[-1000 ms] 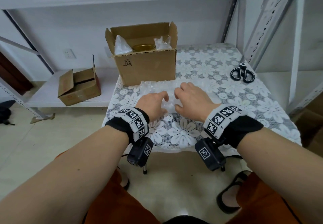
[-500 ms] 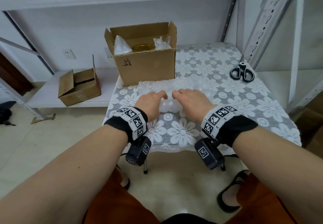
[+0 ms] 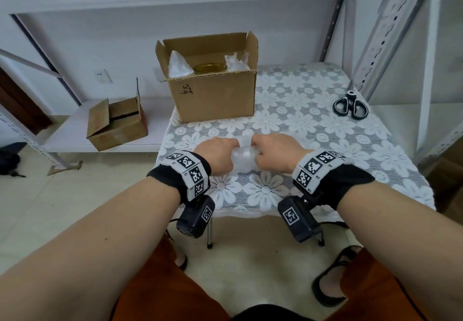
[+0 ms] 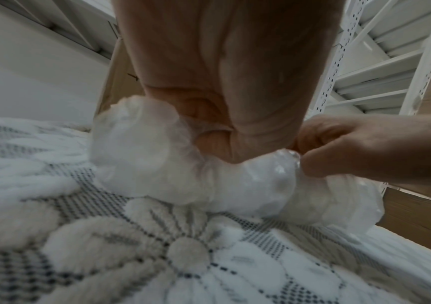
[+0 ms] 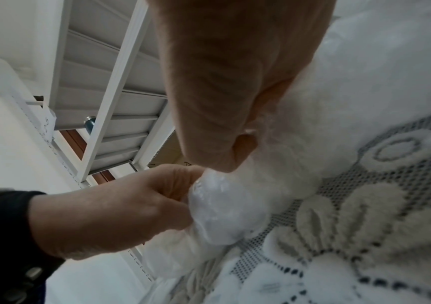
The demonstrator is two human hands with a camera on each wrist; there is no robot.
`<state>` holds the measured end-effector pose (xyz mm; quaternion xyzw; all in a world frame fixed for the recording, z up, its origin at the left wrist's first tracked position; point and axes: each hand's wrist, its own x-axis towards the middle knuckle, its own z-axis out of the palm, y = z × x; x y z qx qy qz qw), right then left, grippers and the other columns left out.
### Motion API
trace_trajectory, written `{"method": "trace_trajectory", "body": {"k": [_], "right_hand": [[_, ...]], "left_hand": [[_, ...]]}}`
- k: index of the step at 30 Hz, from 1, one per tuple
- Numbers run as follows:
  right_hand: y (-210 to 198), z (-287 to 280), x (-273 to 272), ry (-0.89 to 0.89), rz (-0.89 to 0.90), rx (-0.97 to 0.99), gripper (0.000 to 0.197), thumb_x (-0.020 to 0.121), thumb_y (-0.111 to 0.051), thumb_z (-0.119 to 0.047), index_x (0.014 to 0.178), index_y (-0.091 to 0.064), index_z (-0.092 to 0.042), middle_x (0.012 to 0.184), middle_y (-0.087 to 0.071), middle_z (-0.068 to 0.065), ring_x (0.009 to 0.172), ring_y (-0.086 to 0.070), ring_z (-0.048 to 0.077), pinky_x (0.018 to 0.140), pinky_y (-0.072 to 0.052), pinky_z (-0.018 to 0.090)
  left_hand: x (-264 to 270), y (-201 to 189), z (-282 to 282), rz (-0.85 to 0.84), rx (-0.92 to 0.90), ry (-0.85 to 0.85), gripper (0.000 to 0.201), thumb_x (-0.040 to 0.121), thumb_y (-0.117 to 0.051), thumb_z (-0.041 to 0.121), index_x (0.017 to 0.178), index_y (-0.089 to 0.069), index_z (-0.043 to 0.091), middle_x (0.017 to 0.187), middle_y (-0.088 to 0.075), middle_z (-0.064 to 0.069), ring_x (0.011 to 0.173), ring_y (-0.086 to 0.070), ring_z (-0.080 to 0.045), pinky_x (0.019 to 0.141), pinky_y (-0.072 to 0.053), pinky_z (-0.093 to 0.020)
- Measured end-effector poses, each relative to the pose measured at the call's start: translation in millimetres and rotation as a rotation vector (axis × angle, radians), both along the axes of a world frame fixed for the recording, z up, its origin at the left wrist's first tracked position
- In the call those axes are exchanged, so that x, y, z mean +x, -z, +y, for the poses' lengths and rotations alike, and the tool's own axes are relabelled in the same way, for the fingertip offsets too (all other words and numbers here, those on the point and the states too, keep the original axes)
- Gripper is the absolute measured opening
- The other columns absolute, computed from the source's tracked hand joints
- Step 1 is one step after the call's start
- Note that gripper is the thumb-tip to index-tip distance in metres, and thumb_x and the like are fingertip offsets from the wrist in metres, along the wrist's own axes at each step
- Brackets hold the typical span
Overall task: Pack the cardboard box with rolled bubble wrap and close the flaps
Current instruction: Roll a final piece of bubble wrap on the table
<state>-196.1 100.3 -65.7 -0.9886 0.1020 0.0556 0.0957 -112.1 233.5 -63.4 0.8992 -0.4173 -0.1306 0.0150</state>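
Bubble wrap (image 3: 244, 156) before cardboard box (image 3: 213, 95) on table (image 3: 325, 145) (scissors (image 3: 350, 105) far right).

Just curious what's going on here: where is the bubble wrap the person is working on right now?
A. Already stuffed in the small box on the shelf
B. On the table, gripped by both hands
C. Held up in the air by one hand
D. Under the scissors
B: the bubble wrap lies on the table in front of the box, with the left hand and right hand both curled round it.
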Motion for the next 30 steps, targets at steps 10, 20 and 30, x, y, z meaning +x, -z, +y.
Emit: {"method": "trace_trajectory", "body": {"k": [10, 20, 30], "right_hand": [[2, -6, 5, 0.039, 0.091, 0.076, 0.023, 0.089, -0.041, -0.018, 0.108, -0.051, -0.015, 0.104, -0.061, 0.006, 0.090, -0.056, 0.022, 0.073, -0.043, 0.031], [11, -15, 13, 0.118, 0.123, 0.180, 0.029, 0.092, -0.037, -0.022, 0.118, -0.047, -0.014, 0.116, -0.059, 0.011, 0.100, -0.055, 0.025, 0.087, -0.047, 0.040], [10, -5, -3, 0.056, -0.364, -0.296, 0.024, 0.086, -0.044, -0.001, 0.109, -0.050, -0.005, 0.107, -0.055, 0.014, 0.096, -0.048, 0.029, 0.072, -0.032, 0.033]], "left_hand": [[-4, 7, -1, -0.310, -0.239, 0.065, 0.043, 0.082, -0.050, -0.005, 0.120, -0.054, 0.016, 0.115, -0.054, -0.006, 0.110, -0.048, -0.025, 0.086, -0.036, -0.032], [-7, 6, 2, -0.144, -0.227, 0.064, 0.050, 0.079, -0.064, 0.010, 0.125, -0.047, 0.021, 0.119, -0.049, -0.002, 0.090, -0.048, -0.015, 0.072, -0.035, -0.023], [-1, 9, -3, -0.222, -0.174, 0.072, 0.044, 0.084, -0.061, 0.024, 0.126, -0.049, 0.023, 0.113, -0.060, -0.001, 0.096, -0.062, -0.022, 0.073, -0.047, -0.032]]}}
